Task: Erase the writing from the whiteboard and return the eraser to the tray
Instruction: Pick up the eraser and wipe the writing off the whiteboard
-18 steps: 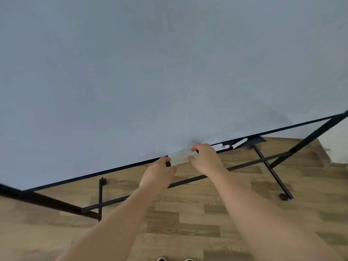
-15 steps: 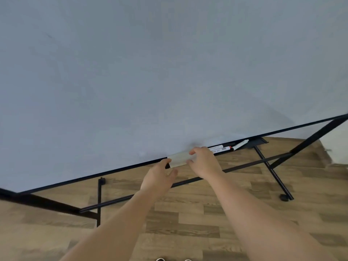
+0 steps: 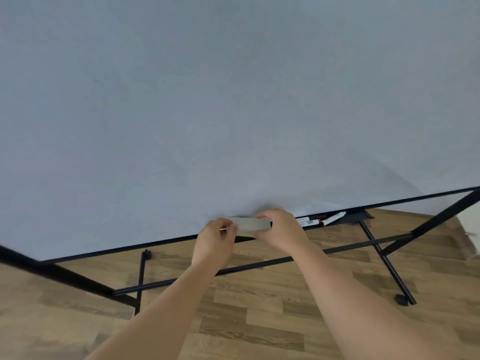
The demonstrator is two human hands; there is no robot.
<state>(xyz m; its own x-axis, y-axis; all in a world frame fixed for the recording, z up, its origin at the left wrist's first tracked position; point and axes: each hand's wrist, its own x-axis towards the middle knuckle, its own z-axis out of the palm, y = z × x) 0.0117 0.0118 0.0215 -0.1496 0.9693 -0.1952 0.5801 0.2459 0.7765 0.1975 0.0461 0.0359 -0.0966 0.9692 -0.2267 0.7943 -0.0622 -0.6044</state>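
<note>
The whiteboard (image 3: 233,100) fills the upper part of the view and its surface looks blank. A pale rectangular eraser (image 3: 250,224) lies level just above the board's black bottom edge. My left hand (image 3: 217,239) pinches its left end and my right hand (image 3: 281,231) grips its right end. The black tray (image 3: 355,216) runs under the board's edge to the right of my hands; its part behind my hands is hidden.
Markers (image 3: 315,221) lie in the tray just right of my right hand. The board's black stand (image 3: 384,258) has crossbars and feet on the wooden floor (image 3: 259,320) below. A pale wall (image 3: 470,229) shows at the far right.
Both hands have carried the eraser slightly up and levelled it against the board's bottom edge. The view has shifted a little.
</note>
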